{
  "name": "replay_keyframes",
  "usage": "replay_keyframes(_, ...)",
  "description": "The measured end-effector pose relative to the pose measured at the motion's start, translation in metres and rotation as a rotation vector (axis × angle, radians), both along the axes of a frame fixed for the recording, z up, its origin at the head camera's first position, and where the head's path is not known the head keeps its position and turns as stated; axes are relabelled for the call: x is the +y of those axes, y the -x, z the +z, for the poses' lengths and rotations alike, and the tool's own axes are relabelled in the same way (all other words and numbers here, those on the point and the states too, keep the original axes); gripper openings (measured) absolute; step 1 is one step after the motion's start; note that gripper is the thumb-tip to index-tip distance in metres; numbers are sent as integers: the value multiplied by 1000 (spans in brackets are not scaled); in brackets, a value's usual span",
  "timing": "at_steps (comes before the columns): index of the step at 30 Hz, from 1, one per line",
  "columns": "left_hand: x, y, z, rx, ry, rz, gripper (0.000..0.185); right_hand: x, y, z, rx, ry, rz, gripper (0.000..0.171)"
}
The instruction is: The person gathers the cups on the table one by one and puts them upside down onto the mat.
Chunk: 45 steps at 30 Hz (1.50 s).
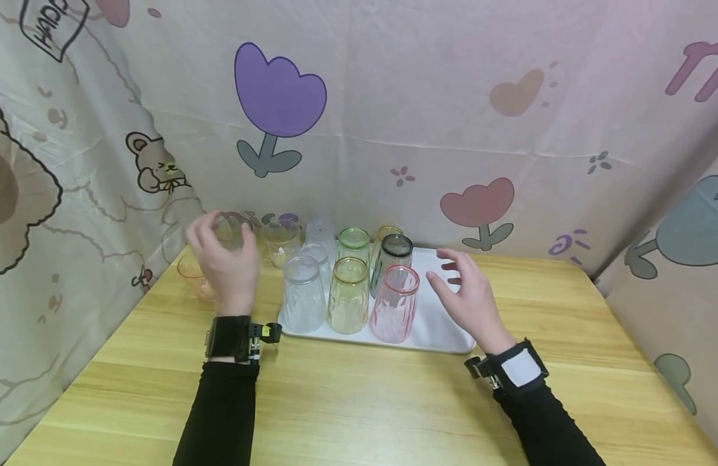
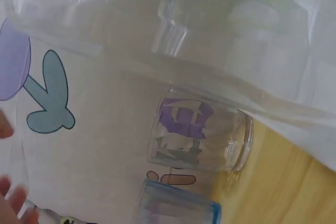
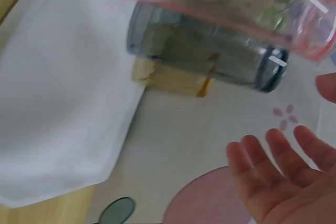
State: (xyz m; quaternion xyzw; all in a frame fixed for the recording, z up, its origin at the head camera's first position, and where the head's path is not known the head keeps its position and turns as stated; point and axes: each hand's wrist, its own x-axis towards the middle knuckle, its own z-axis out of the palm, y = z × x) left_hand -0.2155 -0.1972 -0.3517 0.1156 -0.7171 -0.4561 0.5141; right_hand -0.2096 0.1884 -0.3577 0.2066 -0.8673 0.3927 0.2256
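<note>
Several ribbed glasses stand mouth-up on a white tray (image 1: 446, 323). A clear glass (image 1: 303, 294), a yellow glass (image 1: 348, 294) and a pink glass (image 1: 393, 304) form the front row, with a green glass (image 1: 353, 246) and a grey glass (image 1: 393, 255) behind. My left hand (image 1: 221, 249) is raised left of the tray, fingers curved beside a clear glass (image 1: 230, 230). In the left wrist view its fingertips (image 2: 13, 198) show nothing between them. My right hand (image 1: 452, 275) hovers with spread fingers over the tray's bare right part, beside the pink glass (image 3: 226, 3).
An orange glass (image 1: 192, 275) and another clear glass (image 1: 281, 243) stand off the tray near the curtain. A printed curtain (image 1: 359, 116) closes the back and both sides. The wooden table (image 1: 359, 401) stretches toward me in front of the tray.
</note>
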Motion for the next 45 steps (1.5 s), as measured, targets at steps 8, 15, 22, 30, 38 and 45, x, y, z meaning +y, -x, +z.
replay_keyframes(8,-6,1,-8,44,-136,232,77,16,15,-14,-158,-108,-62,50)
replay_keyframes(15,-10,-1,-10,-81,-424,308,111,32,21,-18,-316,-216,-108,61)
replay_keyframes(22,-13,1,-21,-127,-640,224,124,39,26,-26,-423,-263,-92,66)
replay_keyframes(30,-16,4,-30,-146,-733,166,118,42,27,-27,-415,-302,-105,62)
replay_keyframes(38,-22,9,-35,-169,-835,161,95,48,29,-29,-476,-363,-152,57)
replay_keyframes(45,-21,9,-37,-189,-825,178,91,53,30,-32,-571,-428,-188,52)
